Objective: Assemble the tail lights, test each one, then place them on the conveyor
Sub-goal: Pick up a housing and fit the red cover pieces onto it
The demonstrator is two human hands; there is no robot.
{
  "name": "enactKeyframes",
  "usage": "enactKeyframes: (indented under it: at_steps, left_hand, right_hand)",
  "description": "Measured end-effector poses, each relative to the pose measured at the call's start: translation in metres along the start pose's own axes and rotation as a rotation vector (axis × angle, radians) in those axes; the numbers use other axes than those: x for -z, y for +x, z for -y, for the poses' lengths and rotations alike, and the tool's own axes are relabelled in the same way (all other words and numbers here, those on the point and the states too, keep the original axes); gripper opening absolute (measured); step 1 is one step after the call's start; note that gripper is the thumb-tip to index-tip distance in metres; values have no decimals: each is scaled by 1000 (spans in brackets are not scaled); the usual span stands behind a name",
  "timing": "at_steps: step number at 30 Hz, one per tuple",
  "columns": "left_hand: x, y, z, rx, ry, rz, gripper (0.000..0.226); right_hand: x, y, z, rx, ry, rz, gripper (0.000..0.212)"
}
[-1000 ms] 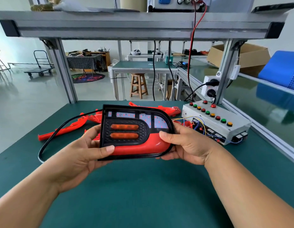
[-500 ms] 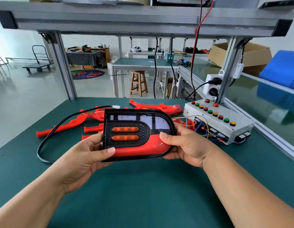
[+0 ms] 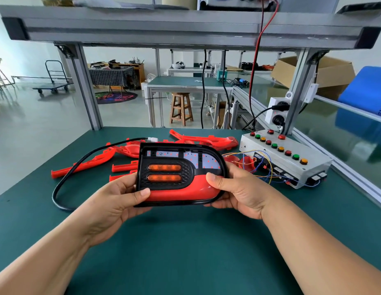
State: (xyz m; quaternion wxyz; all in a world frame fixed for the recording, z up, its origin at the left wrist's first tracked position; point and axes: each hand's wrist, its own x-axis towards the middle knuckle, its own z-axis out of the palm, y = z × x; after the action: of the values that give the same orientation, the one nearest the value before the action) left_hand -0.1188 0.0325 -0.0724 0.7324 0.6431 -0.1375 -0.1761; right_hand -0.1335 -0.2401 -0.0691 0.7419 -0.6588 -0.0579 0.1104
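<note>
I hold a tail light [image 3: 174, 189] above the green table [image 3: 185, 252], face toward me. It has a black frame, a red lower lens, two orange bars and a pale LED panel on top. My left hand [image 3: 113, 203] grips its left edge, thumb on the front. My right hand [image 3: 236, 188] grips its right edge the same way. A black cable [image 3: 64, 184] loops from the light's back over the table and ends in a white plug [image 3: 152, 139]. A white test box [image 3: 285, 156] with coloured buttons lies at the right, loose wires in front.
Several loose red plastic parts [image 3: 125, 167] lie behind the light. The conveyor's glossy green belt [image 3: 326, 124] runs along the right edge behind an aluminium rail. A frame post [image 3: 85, 88] stands at the far left corner, another with a socket [image 3: 278, 111] at the right.
The tail light stays between both hands, held at nearly the same spot. The view has shifted slightly, so everything sits a little differently in the frame.
</note>
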Motion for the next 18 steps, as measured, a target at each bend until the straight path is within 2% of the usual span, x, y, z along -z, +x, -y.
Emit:
enactKeyframes:
  at_steps: [5, 8, 11, 16, 18]
  left_hand:
    - [0, -1, 1, 11, 1, 65, 44]
    - [-8, 1, 5, -29, 100, -32, 50]
    - [-9, 3, 6, -53, 98, -90, 49]
    - [-6, 2, 6, -55, 80, -22, 70]
    - [-7, 2, 6, -60, 76, -19, 70]
  right_hand:
    - [2, 1, -5, -21, 27, 30, 53]
    - [-1, 3, -10, -26, 66, 32, 55]
    - [-5, 5, -13, -21, 98, 34, 65]
    - [-4, 6, -14, 13, 63, 13, 67]
    - [-4, 7, -16, 28, 48, -3, 67]
